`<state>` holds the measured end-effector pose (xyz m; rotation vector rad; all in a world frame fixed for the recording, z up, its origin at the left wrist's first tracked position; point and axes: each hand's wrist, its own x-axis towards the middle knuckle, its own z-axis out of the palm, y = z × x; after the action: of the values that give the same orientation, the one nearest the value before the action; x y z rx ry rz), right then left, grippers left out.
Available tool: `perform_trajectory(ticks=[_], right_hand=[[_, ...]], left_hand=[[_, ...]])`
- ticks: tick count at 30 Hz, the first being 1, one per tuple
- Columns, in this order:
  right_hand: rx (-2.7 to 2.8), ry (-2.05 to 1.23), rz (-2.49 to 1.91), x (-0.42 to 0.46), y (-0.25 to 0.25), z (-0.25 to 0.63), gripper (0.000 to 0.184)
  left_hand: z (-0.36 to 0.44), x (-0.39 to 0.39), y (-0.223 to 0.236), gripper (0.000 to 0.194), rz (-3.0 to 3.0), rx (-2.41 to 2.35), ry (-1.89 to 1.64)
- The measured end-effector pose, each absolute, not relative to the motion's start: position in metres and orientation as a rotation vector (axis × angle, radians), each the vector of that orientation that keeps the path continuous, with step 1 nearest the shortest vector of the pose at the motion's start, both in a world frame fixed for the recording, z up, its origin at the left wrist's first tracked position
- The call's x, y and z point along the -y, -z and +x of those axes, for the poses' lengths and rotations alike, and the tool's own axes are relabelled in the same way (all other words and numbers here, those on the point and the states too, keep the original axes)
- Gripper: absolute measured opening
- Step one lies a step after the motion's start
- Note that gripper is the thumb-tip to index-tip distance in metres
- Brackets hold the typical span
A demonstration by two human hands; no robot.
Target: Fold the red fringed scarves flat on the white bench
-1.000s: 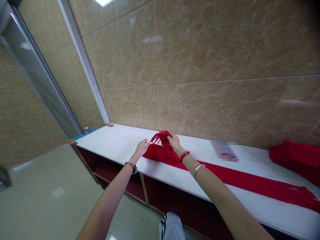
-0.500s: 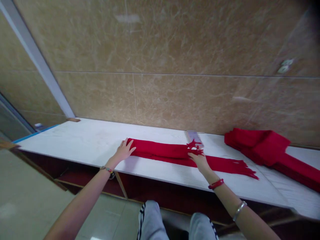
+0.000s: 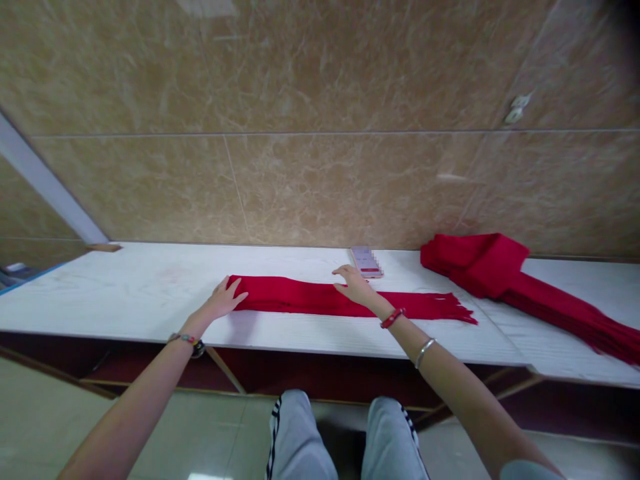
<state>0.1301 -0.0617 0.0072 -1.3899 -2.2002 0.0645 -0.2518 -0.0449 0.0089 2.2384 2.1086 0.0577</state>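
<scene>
A red fringed scarf (image 3: 290, 295) lies flat and lengthwise on the white counter top, doubled over at its left end. My left hand (image 3: 223, 299) rests on that folded end with its fingers spread. Over the scarf's middle is my right hand (image 3: 359, 288), its fingers apart and nothing in them; whether it touches the cloth I cannot tell. It hides part of the upper layer's fringed end. Loose fringe of the lower layer shows at the right.
Behind my right hand a phone (image 3: 367, 262) lies near the wall. A heap of red scarves (image 3: 475, 267) is at the right. Open compartments (image 3: 325, 373) run under the counter top (image 3: 165, 277), and a tiled wall (image 3: 320, 187) stands behind it.
My right hand has let go of the upper layer's fringed end, which now lies along the lower layer. My left hand stays on the fold. The view has shifted to the right.
</scene>
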Motion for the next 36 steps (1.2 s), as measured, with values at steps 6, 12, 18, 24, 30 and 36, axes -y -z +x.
perform_trajectory(ticks=[6,12,18,24,30,36], right_hand=[[2.71,-0.049,-1.462,0.061,-0.014,0.139,0.031],[2.642,0.053,-1.69,0.076,-0.037,0.202,0.029],[2.81,0.047,-1.219,0.083,-0.035,0.145,0.035],[2.883,0.27,-1.23,0.084,-0.002,0.116,0.029],[2.799,0.428,-1.125,0.081,0.01,0.123,0.03],[2.716,0.507,-1.04,0.089,-0.001,0.146,0.036]], left_hand=[[-0.246,0.044,-0.006,0.061,2.279,-2.188,-0.002],[-0.249,0.034,0.004,0.058,2.324,-2.165,-0.052],[-0.242,0.036,0.003,0.06,2.131,-2.262,-0.089],[-0.266,0.043,0.008,0.084,2.043,-2.146,-0.422],[-0.29,0.054,0.01,0.098,2.181,-1.877,-0.609],[-0.287,0.056,-0.007,0.068,2.369,-1.876,-0.643]])
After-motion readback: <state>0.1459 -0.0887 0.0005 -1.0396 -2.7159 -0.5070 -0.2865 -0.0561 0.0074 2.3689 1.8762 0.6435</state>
